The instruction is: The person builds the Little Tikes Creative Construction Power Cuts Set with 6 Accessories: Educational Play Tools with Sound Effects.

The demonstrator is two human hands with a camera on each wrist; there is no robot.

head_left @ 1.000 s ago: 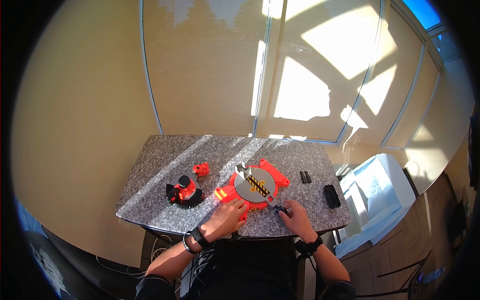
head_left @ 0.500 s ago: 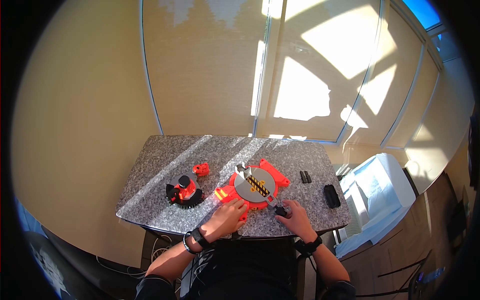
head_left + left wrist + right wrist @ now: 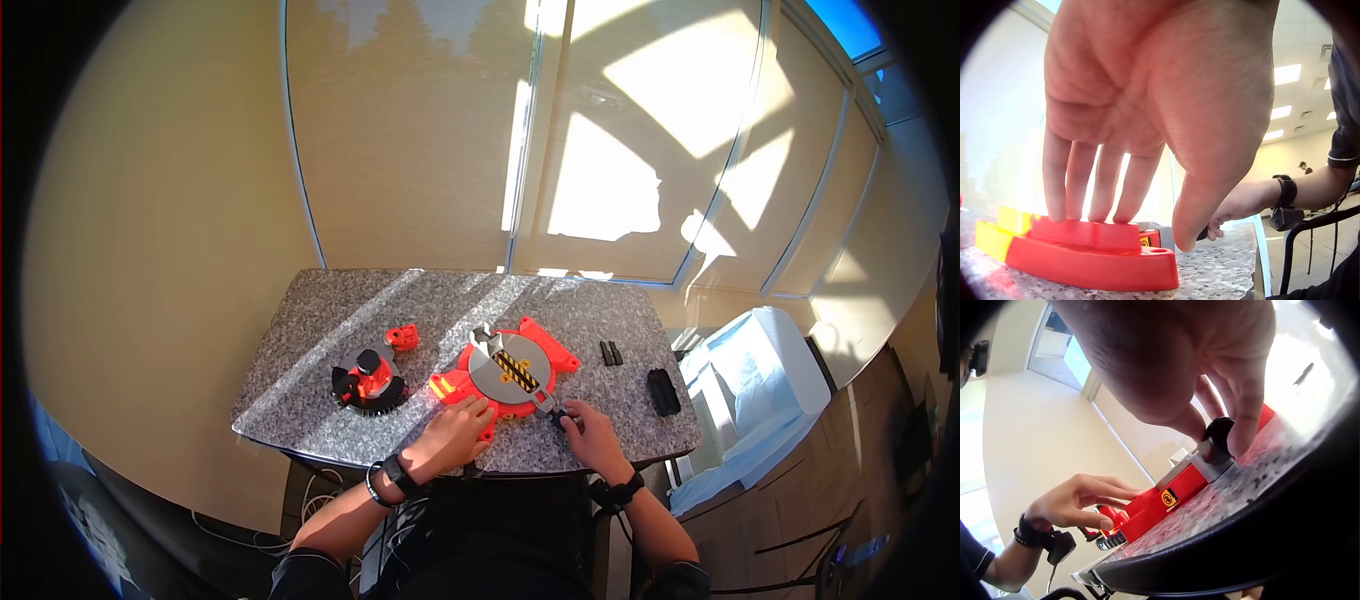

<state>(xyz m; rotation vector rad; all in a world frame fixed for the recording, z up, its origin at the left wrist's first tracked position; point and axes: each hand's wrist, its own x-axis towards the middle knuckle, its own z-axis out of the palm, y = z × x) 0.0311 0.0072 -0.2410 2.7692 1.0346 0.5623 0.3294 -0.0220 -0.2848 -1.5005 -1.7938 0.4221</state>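
Observation:
A red plastic toy base with a round grey top [image 3: 480, 375] lies on the speckled table. Black-and-yellow stripes cross its disc, and several red legs stick out. My left hand [image 3: 458, 437] rests on the near-left side of the base; in the left wrist view its straight fingers press down on a red leg [image 3: 1085, 265]. At the near-right side, a grey tab extends from the base. There my right hand [image 3: 597, 442] pinches a black rounded piece [image 3: 1218, 434] between thumb and fingers, right at the end of the grey tab [image 3: 1213, 470].
Left of the base stands a black-and-red toy assembly [image 3: 372, 378], with a small red part [image 3: 402, 338] behind it. Two thin black pieces [image 3: 611, 353] and a black hollow part [image 3: 663, 392] lie to the right. The granite-patterned table [image 3: 330, 310] ends close before my body.
Over the last half second my right hand and the black piece have shifted slightly, with the piece now closer against the grey tab. The left hand stays put.

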